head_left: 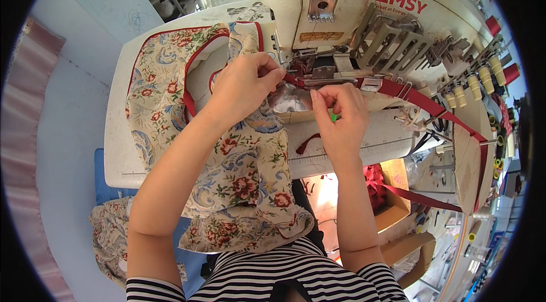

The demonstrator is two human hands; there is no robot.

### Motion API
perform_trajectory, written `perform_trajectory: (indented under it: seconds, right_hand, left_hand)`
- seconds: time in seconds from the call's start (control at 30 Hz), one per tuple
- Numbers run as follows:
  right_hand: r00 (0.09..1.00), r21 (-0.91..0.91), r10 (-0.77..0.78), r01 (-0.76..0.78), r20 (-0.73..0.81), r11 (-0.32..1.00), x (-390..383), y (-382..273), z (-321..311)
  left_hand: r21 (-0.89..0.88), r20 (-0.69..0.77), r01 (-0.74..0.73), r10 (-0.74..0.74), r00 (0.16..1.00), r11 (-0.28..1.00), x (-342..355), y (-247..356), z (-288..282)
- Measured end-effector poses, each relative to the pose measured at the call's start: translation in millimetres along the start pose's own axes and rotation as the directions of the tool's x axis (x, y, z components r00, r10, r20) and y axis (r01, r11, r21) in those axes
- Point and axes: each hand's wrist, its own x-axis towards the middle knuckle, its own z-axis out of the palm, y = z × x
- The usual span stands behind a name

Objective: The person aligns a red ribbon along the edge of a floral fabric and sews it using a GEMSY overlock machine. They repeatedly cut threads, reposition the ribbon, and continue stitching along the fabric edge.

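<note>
Red binding [188,101] edged part of the floral fabric [227,188] left of the sewing machine [341,23]; one frayed side looked unfinished! At the machine, our left hand [244,83] pinched by the red tape [391,88]; our right hand [344,120] curled, hold unclear.

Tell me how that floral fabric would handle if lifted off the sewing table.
The floral fabric would probably be floppy, since it hangs in folds over the edge of the table. The red binding likely firms its bound edges slightly, as they show smooth curves. Its frayed edge might shed threads.
</note>
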Motion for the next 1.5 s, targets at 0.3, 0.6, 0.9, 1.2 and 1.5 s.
perform_trajectory:
  seconds: [0.3,0.6,0.9,1.2,1.5]
  right_hand:
    - [1.0,-0.002,-0.009,0.009,-0.005,1.0,0.3,-0.5,-0.1]
    - [1.0,-0.007,-0.001,0.001,-0.003,1.0,-0.7,0.4,0.8]
    - [1.0,-0.014,-0.009,0.009,-0.003,1.0,-0.4,0.3,0.7]
    - [1.0,-0.013,-0.005,0.004,-0.004,1.0,-0.6,0.7,1.0]
    - [1.0,-0.002,-0.011,0.011,-0.01,1.0,-0.4,1.0,1.4]
  left_hand:
    - [0.002,0.015,-0.001,0.001,1.0,1.0,0.8,-1.9,-0.7]
    - [0.02,0.043,0.008,-0.009,0.999,1.0,2.6,0.3,-2.5]
    - [0.029,0.03,0.015,-0.016,0.999,0.999,4.4,-2.6,-1.8]
    - [0.008,0.042,-0.013,0.013,0.999,1.0,4.3,-2.7,-1.1]
    - [0.043,0.029,0.01,-0.011,1.0,0.999,5.1,-4.6,-0.7]
